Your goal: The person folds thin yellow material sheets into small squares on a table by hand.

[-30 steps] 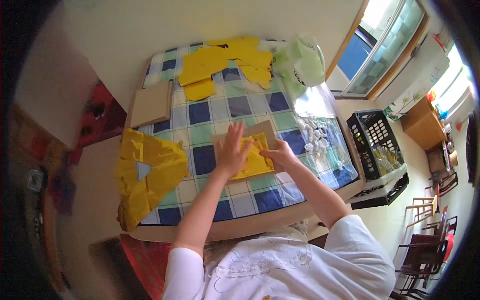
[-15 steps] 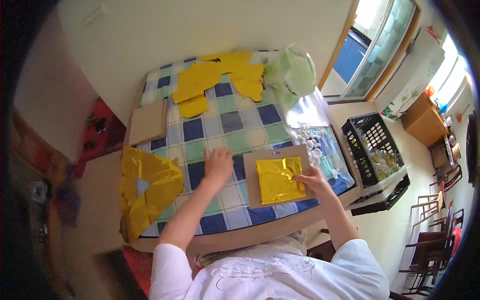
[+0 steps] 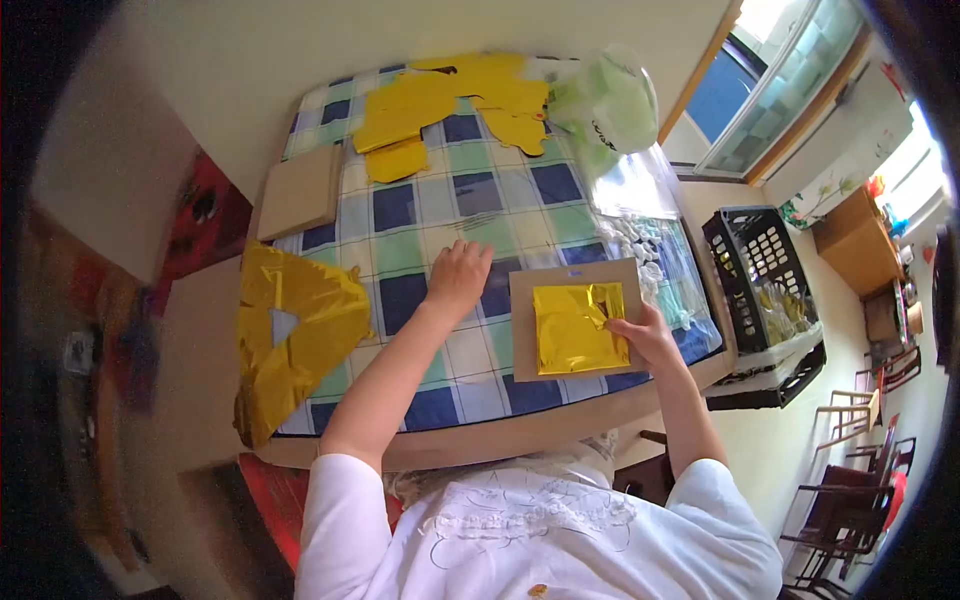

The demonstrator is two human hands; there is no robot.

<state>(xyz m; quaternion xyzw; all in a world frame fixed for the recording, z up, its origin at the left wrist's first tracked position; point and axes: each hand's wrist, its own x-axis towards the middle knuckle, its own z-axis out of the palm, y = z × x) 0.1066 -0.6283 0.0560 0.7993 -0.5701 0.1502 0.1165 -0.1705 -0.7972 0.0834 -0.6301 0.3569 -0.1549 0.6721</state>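
My right hand (image 3: 649,338) grips the right side of a brown cardboard sheet (image 3: 523,340), its thumb pressing on the shiny folded gold foil (image 3: 575,335) that lies on the sheet. The other fingers are hidden beneath the cardboard. My left hand (image 3: 462,276) reaches over the checked tablecloth (image 3: 470,345), palm down, holding nothing that I can see, fingers slightly bent. Just beyond its fingertips some thin dark strips (image 3: 480,220) lie on the cloth. At the left edge of the table hangs a large gold foil piece (image 3: 300,340).
A cardboard stack (image 3: 300,192) lies at the table's left. Several yellow flat pieces (image 3: 410,108) spread along the back, beside a pale green plastic bag (image 3: 610,100). Clear plastic packets (image 3: 640,190) and white trinkets (image 3: 635,245) sit at the right. A black crate (image 3: 755,265) stands beside the table.
My left hand has reached farther forward over the cloth, its fingers now closer together. The right hand still holds the cardboard and foil. The view has shifted a little.
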